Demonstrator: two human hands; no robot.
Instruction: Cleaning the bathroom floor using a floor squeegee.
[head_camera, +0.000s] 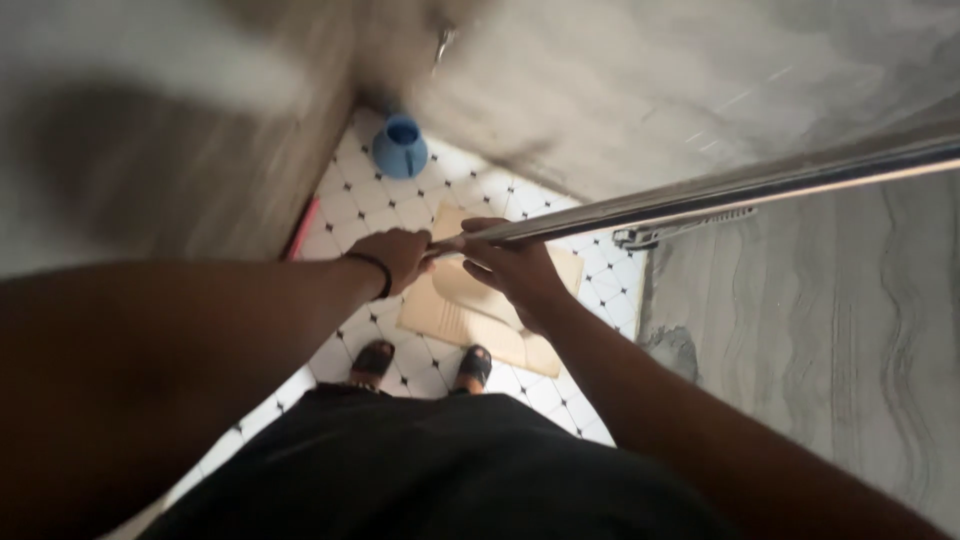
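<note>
Nearest, black sandals (420, 365) stand below the long shiny metal rod (700, 195). Both hands meet at the rod's near end: left hand (395, 257) and right hand (510, 268), fingers curled closed around it. Steady, even grips suit it. Beyond the rod end, a blue plastic jug (400, 147).

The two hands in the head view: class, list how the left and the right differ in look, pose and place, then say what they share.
1. The left hand wears a dark band at the wrist; the right hand has a bare wrist.
2. The left hand meets the metal rod at its very tip; the right hand grips it just behind that tip.
3. The left hand shows its back; the right hand shows its fingers curled over the rod.

Shared: both are bare, close together, above the tiled floor.
</note>
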